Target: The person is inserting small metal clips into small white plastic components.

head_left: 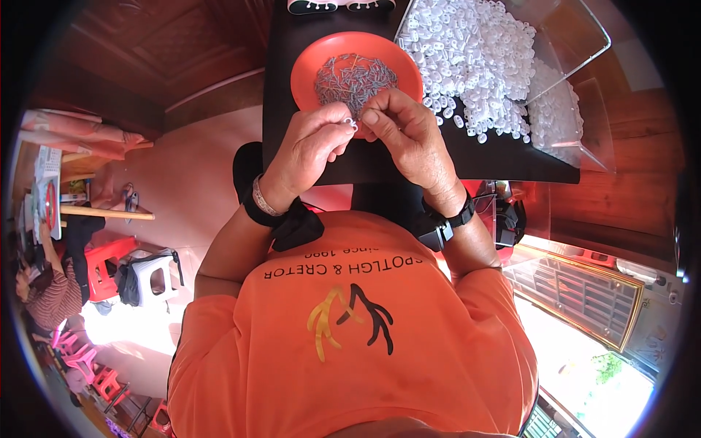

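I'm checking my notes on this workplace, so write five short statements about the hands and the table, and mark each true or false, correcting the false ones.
1. The left hand holds a small white piece. True.
2. The right hand is spread flat on the table. False: its fingers are bent inward, close to the left hand's.
3. Thin grey pieces lie in an orange-red bowl. True.
4. The heap of white pieces is left of the bowl. False: it is to the right.
5. The table has a black top. True.

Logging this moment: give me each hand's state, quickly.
Left hand: closed, pinching a small white piece.
Right hand: closed in a pinch; what it holds cannot be told.
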{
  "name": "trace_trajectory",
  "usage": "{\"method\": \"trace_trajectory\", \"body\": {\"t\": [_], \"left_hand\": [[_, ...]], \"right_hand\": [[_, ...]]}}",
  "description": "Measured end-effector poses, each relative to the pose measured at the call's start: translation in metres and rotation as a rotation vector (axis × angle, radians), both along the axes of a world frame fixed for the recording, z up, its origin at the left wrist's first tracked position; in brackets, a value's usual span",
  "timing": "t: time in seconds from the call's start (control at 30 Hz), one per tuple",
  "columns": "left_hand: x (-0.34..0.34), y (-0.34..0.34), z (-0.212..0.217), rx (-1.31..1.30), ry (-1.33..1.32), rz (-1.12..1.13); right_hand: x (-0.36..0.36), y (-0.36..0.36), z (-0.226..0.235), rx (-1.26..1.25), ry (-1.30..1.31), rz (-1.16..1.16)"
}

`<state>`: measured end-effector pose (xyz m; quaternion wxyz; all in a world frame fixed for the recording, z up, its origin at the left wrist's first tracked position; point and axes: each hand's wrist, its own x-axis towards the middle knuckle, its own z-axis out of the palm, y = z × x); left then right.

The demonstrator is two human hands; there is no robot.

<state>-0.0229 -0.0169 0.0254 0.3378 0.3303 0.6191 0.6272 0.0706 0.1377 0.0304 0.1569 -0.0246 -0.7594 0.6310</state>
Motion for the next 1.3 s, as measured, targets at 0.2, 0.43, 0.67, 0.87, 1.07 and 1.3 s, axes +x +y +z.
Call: {"method": "trace_trajectory", "body": {"t": [0.2, 0.43, 0.67, 0.87, 1.07, 1.3], "left_hand": [[0.002, 0.003, -0.002, -0.018, 0.012, -0.013], [0.005, -0.003, -0.005, -0.051, 0.218, -0.015], [0.010, 0.001, -0.006, -0.014, 0.120, -0.010], [0.001, 0.002, -0.005, -0.128, 0.050, -0.137], [-0.001, 0.005, -0.005, -0.080, -0.052, -0.143], [0.003, 0.009, -0.005, -0.066, -0.057, -0.121]], "right_hand": [[0.004, -0.001, 0.001, 0.094, -0.015, -0.033], [0.007, -0.002, 0.004, 0.406, 0.140, -0.045], [0.010, -0.003, -0.005, 0.421, 0.105, -0.045], [0.020, 0.036, 0.006, 0.364, -0.064, -0.139], [0.043, 0.093, -0.013, 0.870, -0.146, -0.369], [0.040, 0.093, -0.026, 1.132, -0.197, -0.388]]}}
